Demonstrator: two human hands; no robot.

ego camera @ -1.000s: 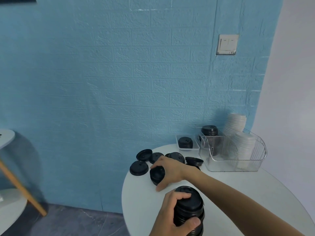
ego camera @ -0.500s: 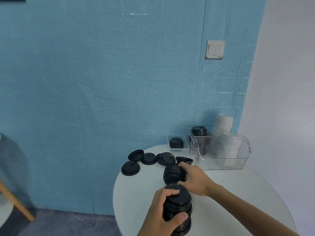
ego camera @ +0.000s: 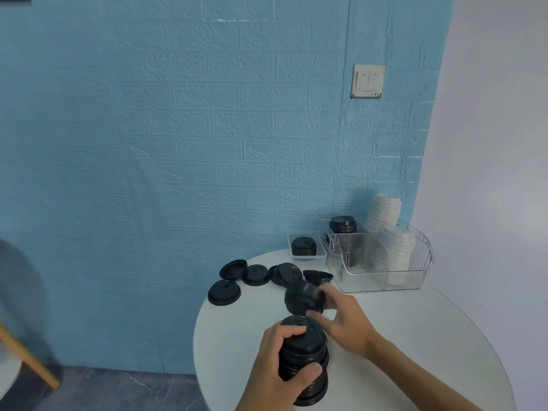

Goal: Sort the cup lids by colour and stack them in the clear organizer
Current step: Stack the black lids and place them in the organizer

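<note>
Step in hand: gathering black lids into one stack before transfer to the clear organizer [ego camera: 382,272].

Left hand [ego camera: 280,373]: fingers and thumb wrapped around a tall stack of black lids [ego camera: 305,358], which stands upright on the white round surface [ego camera: 415,336], on the near side of the organizer and well apart from it.

Right hand [ego camera: 345,320]: fingers pinching a small bunch of black lids [ego camera: 305,298], tilted on edge and blurred. The bunch sits between the tall stack and the organizer, just beyond the stack's top; whether it touches the stack cannot be told.

Loose black lids [ego camera: 256,274] lie flat on the surface to the left of the organizer, near the surface's far edge. A further short black stack [ego camera: 304,246] rests in a shallow tray [ego camera: 292,253] just left of the organizer's far corner.

Organizer contents: white lids [ego camera: 397,256] stacked in the right part, with a taller white stack [ego camera: 382,213] behind; black lids [ego camera: 342,225] at the far left. The dividers between compartments are hard to make out through the clear walls.

Judged progress: white lids appear sorted; black lids are partly done.

Next move calls for:
1. Turn the pinched bunch level, rims down, to match the stack.
2. Centre it over the top lid and seat it, keeping the left hand firm so the column does not lean.
3. Collect the remaining loose lids likewise.
</note>
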